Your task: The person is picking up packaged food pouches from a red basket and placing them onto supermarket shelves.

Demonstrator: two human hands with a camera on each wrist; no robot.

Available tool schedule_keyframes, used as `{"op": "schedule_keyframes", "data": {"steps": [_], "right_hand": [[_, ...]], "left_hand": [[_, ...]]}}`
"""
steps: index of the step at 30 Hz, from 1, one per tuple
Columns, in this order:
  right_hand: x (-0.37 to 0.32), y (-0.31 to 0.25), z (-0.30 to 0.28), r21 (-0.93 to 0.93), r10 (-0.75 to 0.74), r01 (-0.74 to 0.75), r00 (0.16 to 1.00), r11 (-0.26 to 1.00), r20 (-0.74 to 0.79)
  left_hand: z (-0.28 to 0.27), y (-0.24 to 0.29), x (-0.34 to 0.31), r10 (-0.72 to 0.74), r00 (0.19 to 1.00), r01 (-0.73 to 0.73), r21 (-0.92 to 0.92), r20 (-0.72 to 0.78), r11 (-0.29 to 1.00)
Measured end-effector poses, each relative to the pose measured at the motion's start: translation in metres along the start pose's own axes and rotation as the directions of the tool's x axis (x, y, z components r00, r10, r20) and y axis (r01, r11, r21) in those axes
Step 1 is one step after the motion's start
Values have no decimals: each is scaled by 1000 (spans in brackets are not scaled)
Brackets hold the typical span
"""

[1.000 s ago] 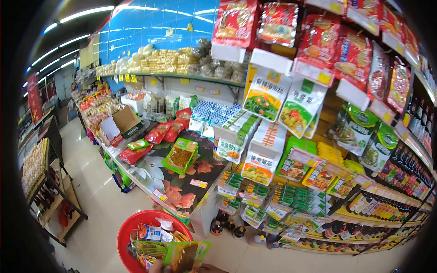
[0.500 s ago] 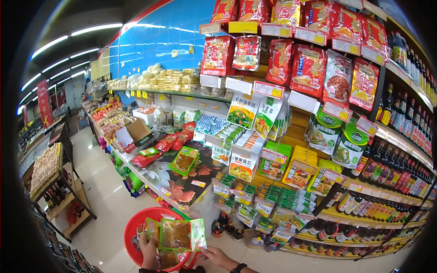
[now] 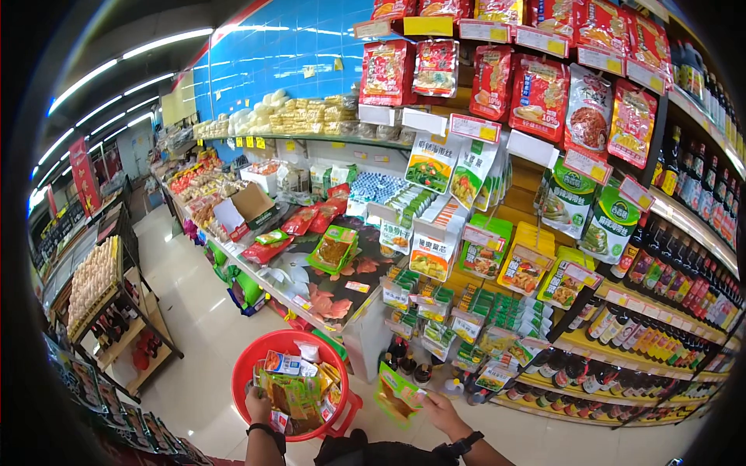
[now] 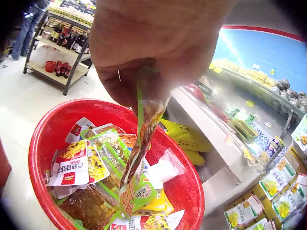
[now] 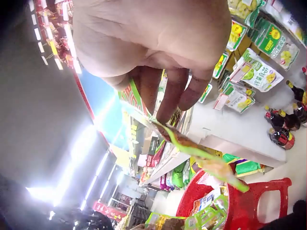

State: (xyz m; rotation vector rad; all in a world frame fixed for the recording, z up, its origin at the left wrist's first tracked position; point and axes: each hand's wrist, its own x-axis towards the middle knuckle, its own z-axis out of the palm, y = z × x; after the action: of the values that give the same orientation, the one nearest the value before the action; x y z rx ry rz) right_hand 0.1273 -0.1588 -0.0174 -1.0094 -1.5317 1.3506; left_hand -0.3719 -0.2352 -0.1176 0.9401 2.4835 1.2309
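Note:
My left hand is over the left side of a red basket. It pinches the top of a flat green-edged food packet, seen edge-on in the left wrist view and hanging down over other packets in the basket. Off to the basket's right, my right hand grips one corner of another green-edged packet with brown contents. In the right wrist view that packet appears edge-on, its near end partly hidden behind the fingers. Inside the basket lie several mixed packets, some white with yellow pictures.
A display table ahead bears another green-edged packet and red bags. To its right, packets hang from hooks, beside shelves of bottles. Dark bottles stand on the floor. An egg rack is at left.
Both hands were together on packets above the basket. My right hand has moved right with one packet, away from the basket. The left hand has stayed over the basket's left side.

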Motion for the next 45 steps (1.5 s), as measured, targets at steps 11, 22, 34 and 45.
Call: {"op": "schedule_keyframes", "data": {"steps": [11, 22, 34, 45], "right_hand": [[0, -32, -13, 17, 108, -106, 986, 994, -124], [23, -88, 16, 102, -46, 47, 999, 994, -7], [32, -101, -4, 143, -134, 138, 990, 980, -38], [130, -229, 8, 9, -465, 467, 882, 884, -73]], "left_hand": [[22, 129, -16, 209, 855, -132, -192, 474, 973], [-10, 350, -118, 811, 192, -851, -319, 552, 418], [-2, 385, -130, 864, 226, -807, -410, 450, 425], [-35, 502, -24, 986, 60, -772, -619, 156, 145]]}}
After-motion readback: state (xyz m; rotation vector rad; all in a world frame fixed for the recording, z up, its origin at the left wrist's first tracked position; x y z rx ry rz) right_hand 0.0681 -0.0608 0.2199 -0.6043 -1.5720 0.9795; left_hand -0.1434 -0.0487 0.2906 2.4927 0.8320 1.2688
